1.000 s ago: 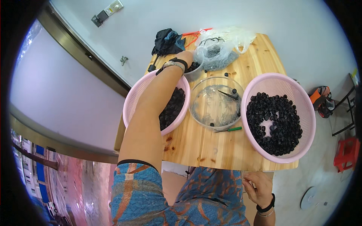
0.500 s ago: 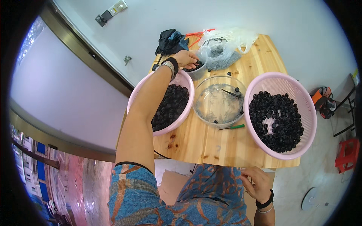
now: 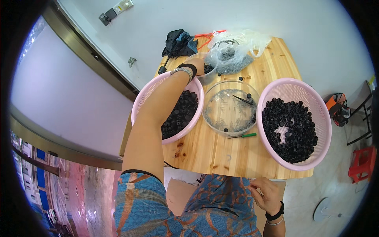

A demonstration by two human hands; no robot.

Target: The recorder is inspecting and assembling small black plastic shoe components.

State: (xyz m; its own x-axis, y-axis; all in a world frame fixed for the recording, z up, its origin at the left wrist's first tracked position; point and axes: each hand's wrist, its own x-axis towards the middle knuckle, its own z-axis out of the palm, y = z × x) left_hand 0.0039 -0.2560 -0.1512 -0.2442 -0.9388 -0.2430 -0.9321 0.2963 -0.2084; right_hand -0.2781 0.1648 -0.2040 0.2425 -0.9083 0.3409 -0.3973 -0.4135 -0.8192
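My left hand (image 3: 196, 65) reaches across to the far side of the wooden table (image 3: 221, 154), with its fingers at the rim of a small clear tub (image 3: 210, 75) that holds a few black caps. The fingertips are hidden, so its grip is unclear. My forearm passes over the left pink basket (image 3: 147, 94), which is partly filled with black caps (image 3: 181, 112). My right hand (image 3: 265, 195) rests on my patterned lap below the table's near edge, fingers loose and holding nothing.
A clear round bowl (image 3: 231, 108) with thin parts sits in the middle, and a green-handled tool (image 3: 244, 136) lies in front of it. A right pink basket (image 3: 294, 87) holds many black caps. A plastic bag (image 3: 235, 51) and a dark folded umbrella (image 3: 179, 42) lie at the back. A red stool (image 3: 361, 164) stands on the floor at right.
My left hand has moved a little farther out and to the right, onto the small clear tub. My right hand has stayed on my lap.
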